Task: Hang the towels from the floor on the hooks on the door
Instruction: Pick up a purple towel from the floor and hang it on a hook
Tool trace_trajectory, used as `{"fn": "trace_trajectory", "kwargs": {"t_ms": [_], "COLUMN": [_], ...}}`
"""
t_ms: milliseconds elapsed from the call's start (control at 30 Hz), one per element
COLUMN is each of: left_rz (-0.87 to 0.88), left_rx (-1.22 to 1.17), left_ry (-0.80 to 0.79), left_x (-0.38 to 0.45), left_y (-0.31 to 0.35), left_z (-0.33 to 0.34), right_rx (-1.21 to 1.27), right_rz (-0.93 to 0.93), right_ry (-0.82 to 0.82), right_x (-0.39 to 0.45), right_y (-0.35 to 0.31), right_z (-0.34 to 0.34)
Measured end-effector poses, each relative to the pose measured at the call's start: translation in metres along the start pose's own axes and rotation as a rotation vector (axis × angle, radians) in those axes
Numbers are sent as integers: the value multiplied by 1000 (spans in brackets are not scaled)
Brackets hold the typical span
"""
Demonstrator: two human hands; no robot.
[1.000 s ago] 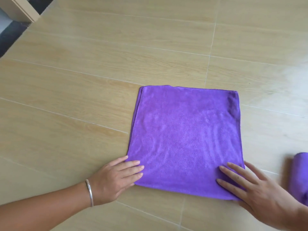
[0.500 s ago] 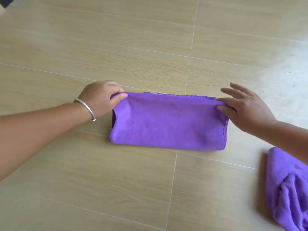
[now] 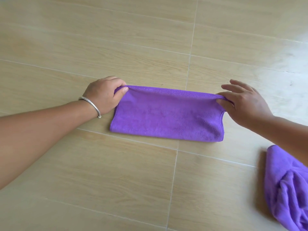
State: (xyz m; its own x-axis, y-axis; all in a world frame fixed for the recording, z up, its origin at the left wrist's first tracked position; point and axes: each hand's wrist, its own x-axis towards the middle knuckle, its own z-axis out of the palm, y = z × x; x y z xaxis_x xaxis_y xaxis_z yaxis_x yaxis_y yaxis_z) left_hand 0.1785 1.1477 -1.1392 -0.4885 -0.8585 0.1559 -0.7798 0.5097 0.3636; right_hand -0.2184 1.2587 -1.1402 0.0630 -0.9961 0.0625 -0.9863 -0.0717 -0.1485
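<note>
Currently both hands pinch the far edge of a folded purple towel [image 3: 166, 117] at mid-frame.

Left hand [image 3: 105, 95]: thumb and curled fingers grip the towel's upper left corner; a silver bangle [image 3: 90, 105] sits on the wrist. Right hand [image 3: 245, 104]: thumb and forefinger pinch the upper right corner, the other fingers spread loosely above. The towel's near edge lies on the wood-look tile floor [image 3: 150, 39]. A second purple towel [image 3: 288, 189], crumpled, lies apart at the lower right edge.

Wood-look tile floor [image 3: 150, 180] w/ folded purple towel [image 3: 166, 119], 2nd crumpled towel [image 3: 290, 194].
</note>
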Motion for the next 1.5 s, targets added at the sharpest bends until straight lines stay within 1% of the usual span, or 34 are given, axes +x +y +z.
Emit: {"fn": "trace_trajectory", "kwargs": {"t_ms": [100, 200, 333, 433, 633, 733, 833, 933, 1067, 1167, 1300, 1400, 1500], "left_rz": [-25, -68, -116, -139, -135, -95, -59, -8, 16, 30, 29, 19, -1], "left_rx": [-2, 2, 25, 48, 116, 186, 231, 307, 441, 504, 536, 532, 537], "left_ry": [21, 6, -25, -55, -73, -95, -74, -74, -101, -65, 47, 159, 238], "left_x": [-1, -4, -10, -13, 10, 36, 61, 79, 92, 91, 94, 98, 101], "left_y": [7, 25, 60, 89, 149, 181, 219, 260, 306, 336, 367, 387, 398], "left_z": [-14, -47, -119, -190, -355, -447, -546, -643, -756, -827, -913, -970, -1019], "right_rx": [-21, -30, -45, -42, -71, -102, -152, -223, -304, -347, -374, -330, -274], "right_rz": [37, 57, 67, 65, 69, 72, 81, 69, 16, -24, -46, -44, -45], "right_ry": [-8, -42, -122, -145, -102, -73, -29, 49, 193, 273, 365, 411, 409], "right_x": [-2, -8, -24, -33, -23, -12, -1, 7, 16, 22, 34, 44, 55], "right_y": [-3, -14, -36, -53, -81, -98, -112, -121, -132, -138, -142, -145, -156], "right_z": [-17, -58, -140, -215, -386, -488, -598, -702, -823, -900, -986, -1036, -1069]}}
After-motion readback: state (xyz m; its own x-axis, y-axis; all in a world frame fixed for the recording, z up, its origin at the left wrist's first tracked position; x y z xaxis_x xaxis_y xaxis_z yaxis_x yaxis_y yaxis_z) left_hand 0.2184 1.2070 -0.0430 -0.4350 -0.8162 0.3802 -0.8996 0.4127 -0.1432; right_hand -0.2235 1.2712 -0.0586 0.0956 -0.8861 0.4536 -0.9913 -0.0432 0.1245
